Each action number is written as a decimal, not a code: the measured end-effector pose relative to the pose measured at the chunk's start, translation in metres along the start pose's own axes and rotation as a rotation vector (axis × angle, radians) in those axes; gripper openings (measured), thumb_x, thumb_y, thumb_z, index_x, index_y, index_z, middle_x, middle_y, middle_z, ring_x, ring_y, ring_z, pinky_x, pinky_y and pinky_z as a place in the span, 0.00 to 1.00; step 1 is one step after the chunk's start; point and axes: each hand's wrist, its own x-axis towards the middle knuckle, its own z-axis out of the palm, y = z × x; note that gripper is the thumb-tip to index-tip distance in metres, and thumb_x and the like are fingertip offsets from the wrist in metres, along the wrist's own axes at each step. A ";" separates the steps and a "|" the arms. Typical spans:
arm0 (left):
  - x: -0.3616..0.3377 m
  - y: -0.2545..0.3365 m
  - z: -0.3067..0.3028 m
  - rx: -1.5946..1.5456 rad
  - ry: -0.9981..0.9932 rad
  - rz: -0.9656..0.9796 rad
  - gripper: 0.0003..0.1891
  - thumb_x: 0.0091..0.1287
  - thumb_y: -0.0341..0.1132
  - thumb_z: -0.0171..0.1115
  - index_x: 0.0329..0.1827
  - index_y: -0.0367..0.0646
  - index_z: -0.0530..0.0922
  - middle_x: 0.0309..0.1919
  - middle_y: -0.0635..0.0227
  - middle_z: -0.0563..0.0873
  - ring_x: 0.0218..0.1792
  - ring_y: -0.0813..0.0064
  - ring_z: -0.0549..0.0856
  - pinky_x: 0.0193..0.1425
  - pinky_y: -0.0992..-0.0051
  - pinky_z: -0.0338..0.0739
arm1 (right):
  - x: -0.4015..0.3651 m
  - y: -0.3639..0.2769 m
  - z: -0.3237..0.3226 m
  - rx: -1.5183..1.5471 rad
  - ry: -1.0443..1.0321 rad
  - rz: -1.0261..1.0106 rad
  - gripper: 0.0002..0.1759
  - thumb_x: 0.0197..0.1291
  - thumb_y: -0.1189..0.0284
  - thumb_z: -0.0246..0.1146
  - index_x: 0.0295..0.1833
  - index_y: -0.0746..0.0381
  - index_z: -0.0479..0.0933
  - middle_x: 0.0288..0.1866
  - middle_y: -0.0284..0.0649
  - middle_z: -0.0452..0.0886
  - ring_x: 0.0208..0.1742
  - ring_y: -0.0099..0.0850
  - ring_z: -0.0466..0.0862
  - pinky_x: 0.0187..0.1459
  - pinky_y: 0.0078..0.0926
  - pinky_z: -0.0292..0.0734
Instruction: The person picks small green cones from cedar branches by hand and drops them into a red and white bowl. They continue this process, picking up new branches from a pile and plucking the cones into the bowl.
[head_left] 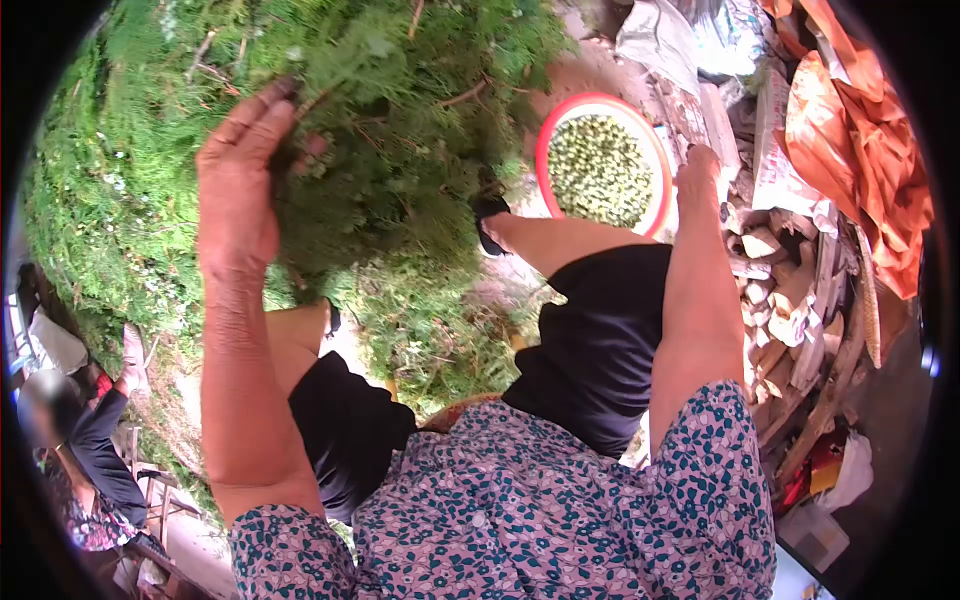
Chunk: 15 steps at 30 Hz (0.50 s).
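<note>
At the upper left, my left hand (pixel 245 145) is over a big heap of leafy green branches (pixel 130 170). Its fingers are pressed together and curve round a green branch (pixel 335 190), whose foliage is slightly blurred. My right hand (pixel 700 165) is beside the right side of a round basin (pixel 543 160) with a red and white rim. Its fingers are foreshortened and mostly hidden, so its hold cannot be made out. Many small round green pieces (pixel 600 170) lie in the basin.
Chopped wood (pixel 790 290) is piled at the right below an orange cloth (pixel 850 150). Pale bags (pixel 660 40) lie at the top right. Another person (pixel 90 450) sits at the lower left. More green sprigs (pixel 430 340) lie between my legs.
</note>
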 end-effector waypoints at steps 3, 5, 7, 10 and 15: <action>-0.001 -0.002 0.008 -0.023 0.013 0.053 0.17 0.62 0.26 0.57 0.55 0.42 0.75 0.43 0.66 0.82 0.34 0.80 0.81 0.30 0.81 0.77 | 0.012 -0.088 0.002 0.858 0.208 0.723 0.13 0.55 0.79 0.50 0.44 0.65 0.77 0.38 0.39 0.79 0.36 0.31 0.79 0.33 0.31 0.74; -0.003 -0.002 0.010 0.019 -0.027 0.041 0.17 0.62 0.24 0.57 0.54 0.43 0.75 0.37 0.70 0.82 0.31 0.81 0.80 0.31 0.80 0.77 | 0.007 -0.124 -0.002 0.995 0.126 0.532 0.13 0.57 0.77 0.52 0.47 0.65 0.76 0.40 0.40 0.78 0.38 0.32 0.79 0.37 0.30 0.76; 0.000 -0.008 0.011 -0.008 -0.039 0.082 0.17 0.61 0.23 0.57 0.54 0.44 0.75 0.31 0.73 0.80 0.29 0.82 0.79 0.30 0.80 0.77 | -0.002 -0.158 -0.002 1.147 0.003 0.216 0.13 0.60 0.75 0.56 0.49 0.68 0.73 0.41 0.42 0.79 0.37 0.29 0.80 0.39 0.27 0.79; 0.000 -0.010 0.014 -0.005 -0.043 0.149 0.19 0.60 0.20 0.56 0.55 0.45 0.74 0.28 0.74 0.78 0.29 0.84 0.77 0.30 0.82 0.76 | -0.039 -0.228 -0.004 1.307 -0.084 -0.065 0.09 0.59 0.71 0.61 0.42 0.64 0.79 0.28 0.35 0.80 0.25 0.22 0.78 0.28 0.18 0.76; -0.003 -0.011 0.016 0.057 -0.068 0.317 0.13 0.60 0.18 0.56 0.46 0.44 0.73 0.28 0.77 0.76 0.29 0.88 0.74 0.28 0.85 0.73 | -0.095 -0.306 -0.008 1.277 -0.265 -0.310 0.08 0.57 0.79 0.60 0.43 0.64 0.79 0.36 0.33 0.80 0.34 0.20 0.78 0.37 0.17 0.75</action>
